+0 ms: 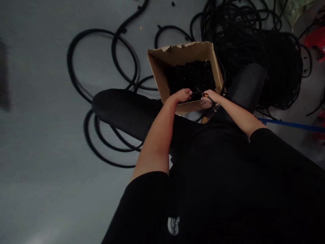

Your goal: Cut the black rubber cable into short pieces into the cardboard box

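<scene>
Over the near side of an open cardboard box point(158, 73), my two hands are close together. My left hand point(183, 95) is closed, its fingers pinching what looks like a short end of black hose point(195, 92), hard to see against the dark contents. In my right hand point(211, 96) is a pair of scissors point(209, 98) with orange and black handles, the blades pointing left toward the pinched end. Many small black cut pieces point(191, 74) fill the bottom of the box.
A large tangle of black hose point(241, 37) lies at the upper right. Loose hose loops point(69, 64) spread over the grey floor point(38, 135) on the left. My legs flank the box. Red objects point(316, 40) and a blue strip point(291, 124) are at the right.
</scene>
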A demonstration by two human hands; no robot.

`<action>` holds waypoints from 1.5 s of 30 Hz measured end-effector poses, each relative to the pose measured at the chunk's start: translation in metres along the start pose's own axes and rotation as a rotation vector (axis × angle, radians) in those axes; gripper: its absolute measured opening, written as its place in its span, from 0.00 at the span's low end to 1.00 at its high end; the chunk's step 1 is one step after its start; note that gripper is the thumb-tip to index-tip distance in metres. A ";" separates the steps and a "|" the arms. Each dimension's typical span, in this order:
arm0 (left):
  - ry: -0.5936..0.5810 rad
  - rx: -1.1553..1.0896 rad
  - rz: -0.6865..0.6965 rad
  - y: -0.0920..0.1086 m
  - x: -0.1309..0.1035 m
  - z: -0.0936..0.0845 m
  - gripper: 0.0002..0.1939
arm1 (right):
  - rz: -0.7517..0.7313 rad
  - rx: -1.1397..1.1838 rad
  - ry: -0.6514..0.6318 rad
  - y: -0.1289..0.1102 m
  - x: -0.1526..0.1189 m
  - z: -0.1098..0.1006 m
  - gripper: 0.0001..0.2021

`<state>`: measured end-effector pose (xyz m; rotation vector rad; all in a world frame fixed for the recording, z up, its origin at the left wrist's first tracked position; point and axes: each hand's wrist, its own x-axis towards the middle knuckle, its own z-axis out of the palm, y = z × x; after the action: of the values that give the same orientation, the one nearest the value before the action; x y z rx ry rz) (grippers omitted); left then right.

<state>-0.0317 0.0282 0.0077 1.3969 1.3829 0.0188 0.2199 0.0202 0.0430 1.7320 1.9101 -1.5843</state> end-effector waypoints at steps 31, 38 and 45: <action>0.069 -0.358 0.040 0.012 -0.009 0.020 0.13 | -0.004 0.211 -0.090 -0.010 -0.008 0.012 0.12; 0.143 -0.280 0.037 0.014 -0.009 0.017 0.10 | -0.125 0.048 0.088 -0.006 -0.004 0.008 0.13; 0.136 -0.133 0.045 0.008 -0.002 0.016 0.10 | -0.119 -0.030 0.055 -0.004 -0.005 0.008 0.10</action>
<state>-0.0166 0.0186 0.0083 1.3351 1.4347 0.2358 0.2137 0.0120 0.0451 1.6966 2.0875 -1.5527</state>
